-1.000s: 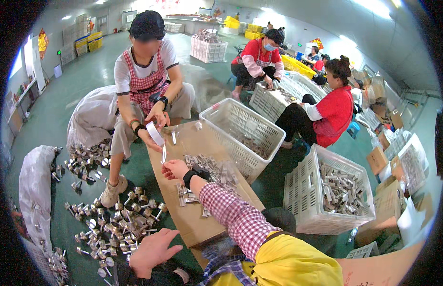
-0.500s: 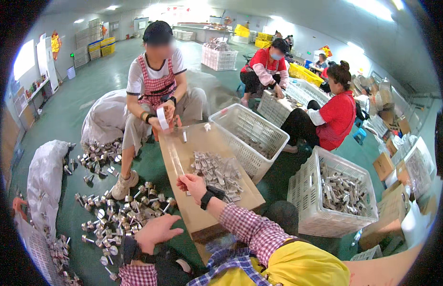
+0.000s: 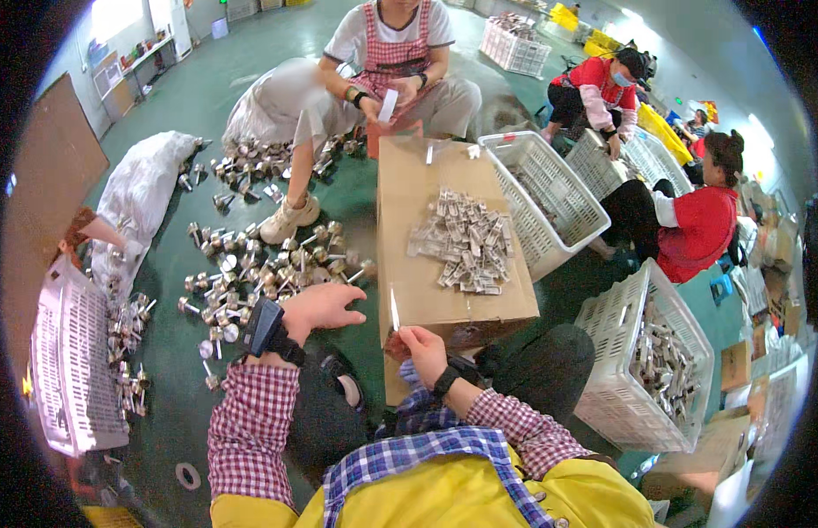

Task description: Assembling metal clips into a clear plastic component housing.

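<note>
Pinching the tape (image 3: 394, 310), the right hand (image 3: 426, 352) has its thumb and finger pressed together by the box's (image 3: 405, 220) near left corner. The tape goes away from the fingertips. The left hand (image 3: 319, 312) is loosely spread, near metal knobs (image 3: 233, 286). Flat metal bits (image 3: 471, 242) lie on the box. Past them, a co-worker's hand (image 3: 370, 108) holds a white roll (image 3: 388, 106). Any writing is too small to read.

Head-worn, left one of a fisheye pair. Faces forward and down, upright, close over left hand (image 3: 323, 314) and right hand (image 3: 425, 350); sweeps wide across green floor (image 3: 251, 62) beyond.
</note>
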`<state>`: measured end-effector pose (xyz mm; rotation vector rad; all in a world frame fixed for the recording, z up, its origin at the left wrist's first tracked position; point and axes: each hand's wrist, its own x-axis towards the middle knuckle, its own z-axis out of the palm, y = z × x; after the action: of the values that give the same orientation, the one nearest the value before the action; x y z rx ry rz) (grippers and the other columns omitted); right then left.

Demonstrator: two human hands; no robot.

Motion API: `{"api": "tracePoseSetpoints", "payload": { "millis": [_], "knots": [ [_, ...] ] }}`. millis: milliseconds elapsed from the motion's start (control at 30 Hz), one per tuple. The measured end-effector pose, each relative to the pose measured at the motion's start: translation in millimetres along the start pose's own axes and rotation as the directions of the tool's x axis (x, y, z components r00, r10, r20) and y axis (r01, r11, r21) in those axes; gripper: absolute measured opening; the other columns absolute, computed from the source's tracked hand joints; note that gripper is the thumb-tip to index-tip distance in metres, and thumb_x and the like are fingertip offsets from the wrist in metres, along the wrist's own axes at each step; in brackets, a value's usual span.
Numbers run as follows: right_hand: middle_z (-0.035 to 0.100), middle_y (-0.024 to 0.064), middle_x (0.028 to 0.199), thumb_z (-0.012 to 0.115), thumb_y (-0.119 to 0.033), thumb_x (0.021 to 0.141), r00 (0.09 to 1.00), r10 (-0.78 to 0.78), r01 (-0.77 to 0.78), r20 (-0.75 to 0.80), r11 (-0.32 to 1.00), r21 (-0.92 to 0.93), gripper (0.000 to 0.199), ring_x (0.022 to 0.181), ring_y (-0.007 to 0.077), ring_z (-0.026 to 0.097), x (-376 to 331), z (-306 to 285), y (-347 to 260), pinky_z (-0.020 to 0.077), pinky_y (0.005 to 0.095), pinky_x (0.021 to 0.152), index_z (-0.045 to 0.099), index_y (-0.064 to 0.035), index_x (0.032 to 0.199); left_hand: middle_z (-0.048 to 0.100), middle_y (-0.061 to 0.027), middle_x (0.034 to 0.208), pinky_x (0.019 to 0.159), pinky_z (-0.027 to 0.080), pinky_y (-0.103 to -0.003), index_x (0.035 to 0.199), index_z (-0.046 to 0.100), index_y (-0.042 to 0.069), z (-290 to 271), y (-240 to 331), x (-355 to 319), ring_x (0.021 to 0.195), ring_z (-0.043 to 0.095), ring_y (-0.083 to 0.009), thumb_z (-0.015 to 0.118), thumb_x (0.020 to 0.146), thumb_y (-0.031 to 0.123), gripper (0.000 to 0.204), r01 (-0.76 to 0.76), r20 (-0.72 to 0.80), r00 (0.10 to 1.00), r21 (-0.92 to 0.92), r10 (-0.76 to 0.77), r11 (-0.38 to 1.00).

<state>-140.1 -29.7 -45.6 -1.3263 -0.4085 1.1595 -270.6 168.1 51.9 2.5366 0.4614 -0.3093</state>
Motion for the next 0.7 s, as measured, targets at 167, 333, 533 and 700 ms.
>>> {"api": "tracePoseSetpoints", "payload": {
  "millis": [167, 333, 533, 700],
  "knots": [
    [0.064, 0.0017, 0.08, 0.053, -0.022, 0.094, 0.998, -0.064, 0.064, 0.011, 0.996, -0.057, 0.026, 0.071, 0.008, 0.058, 6.3, -10.6, 24.7, 0.047, 0.0229, 0.067, 0.065, -0.0003, 0.086, 0.061, -0.0192, 0.113, 0.088, 0.047, -0.04, 0.123, 0.054, 0.004, 0.7, 4.6, -1.8, 0.103, 0.059, -0.034, 0.06, 0.085, 0.037, 0.051, 0.04, 0.045, 0.998, -0.013, -0.04, 0.999],
    [0.064, 0.0016, 0.081, 0.053, -0.022, 0.094, 0.99, -0.128, 0.126, -0.062, 0.991, -0.04, 0.025, 0.073, 0.0081, 0.058, 20.9, -14.7, 24.6, 0.0471, 0.0239, 0.069, 0.065, 0.0001, 0.087, 0.061, -0.0187, 0.115, 0.091, 0.045, -0.04, 0.123, 0.054, 0.004, 3.7, 6.5, 6.2, 0.107, 0.057, -0.0343, 0.06, 0.084, 0.037, 0.051, 0.031, 0.072, 0.997, 0.002, -0.031, 1.0],
    [0.065, 0.0024, 0.084, 0.053, -0.022, 0.094, 0.996, -0.086, 0.085, -0.033, 0.996, -0.037, 0.025, 0.077, 0.0087, 0.058, 27.0, -18.7, 48.6, 0.0468, 0.0232, 0.073, 0.064, 0.0008, 0.092, 0.061, -0.0167, 0.114, 0.09, 0.046, -0.041, 0.122, 0.055, 0.007, 8.6, 6.8, 18.1, 0.106, 0.057, -0.034, 0.059, 0.084, 0.038, 0.049, 0.051, 0.091, 0.994, 0.039, -0.054, 0.998],
    [0.065, 0.0019, 0.083, 0.053, -0.023, 0.094, 0.996, -0.085, 0.085, -0.01, 0.996, 0.012, 0.026, 0.076, 0.0088, 0.058, 27.1, -19.6, 46.7, 0.0464, 0.0226, 0.073, 0.064, 0.0003, 0.091, 0.064, -0.0146, 0.106, 0.085, 0.048, -0.039, 0.112, 0.061, 0.008, 9.3, 27.9, 36.1, 0.1, 0.06, -0.0304, 0.059, 0.084, 0.035, 0.039, 0.102, 0.0, 0.995, 0.025, -0.102, 0.994]
  ]
}}
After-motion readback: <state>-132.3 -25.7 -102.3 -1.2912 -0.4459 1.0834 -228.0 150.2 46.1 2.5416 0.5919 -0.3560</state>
